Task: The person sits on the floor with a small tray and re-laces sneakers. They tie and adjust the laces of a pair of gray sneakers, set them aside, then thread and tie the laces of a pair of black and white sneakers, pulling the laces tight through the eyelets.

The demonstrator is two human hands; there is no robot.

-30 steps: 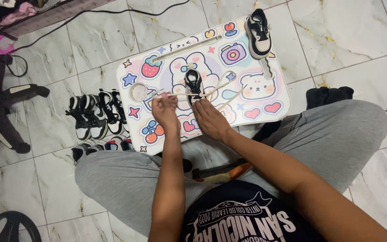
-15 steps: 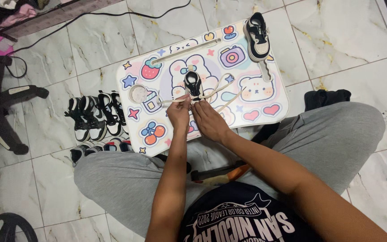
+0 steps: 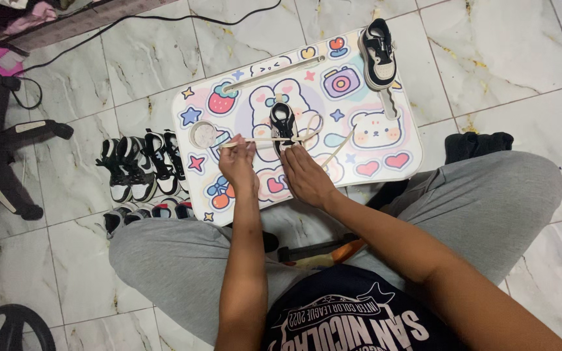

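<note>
Small black-and-white shoe [image 3: 283, 121], mid-tray [image 3: 398, 170]: your left hand [image 3: 237, 164] pinches its cream lace [image 3: 255, 139] taut leftward, right hand [image 3: 304, 174] steadies below — overpull may drag the shoe.

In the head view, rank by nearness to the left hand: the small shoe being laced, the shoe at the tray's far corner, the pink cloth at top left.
From the left hand:
1. Small shoe, just right of it, mid-tray.
2. Corner shoe, far right corner.
3. Pink cloth, far upper left, on the floor's edge.
</note>
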